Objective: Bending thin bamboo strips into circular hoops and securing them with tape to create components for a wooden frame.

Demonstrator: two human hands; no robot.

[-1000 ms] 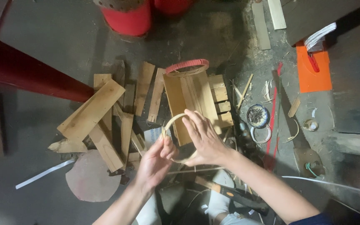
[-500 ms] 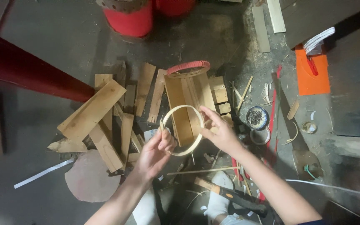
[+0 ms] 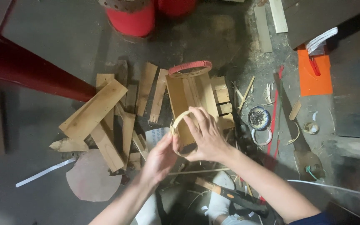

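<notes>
STEP: shaping thin pale bamboo-strip hoop [image 3: 179,121] | POSITION: over floor, above wooden plank block [image 3: 188,98] | HANDS: left hand [image 3: 160,157] and right hand [image 3: 207,135] both pinch hoop | ADVICE: grip evenly, bend gradually to avoid cracking.

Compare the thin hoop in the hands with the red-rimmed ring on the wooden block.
The thin hoop is pale bare strip; the red-rimmed ring is wrapped in red. The hoop is held up between the left hand and right hand, partly hidden by fingers; the ring rests untouched at the far end of the wooden block. Both are round, open loops.
</notes>
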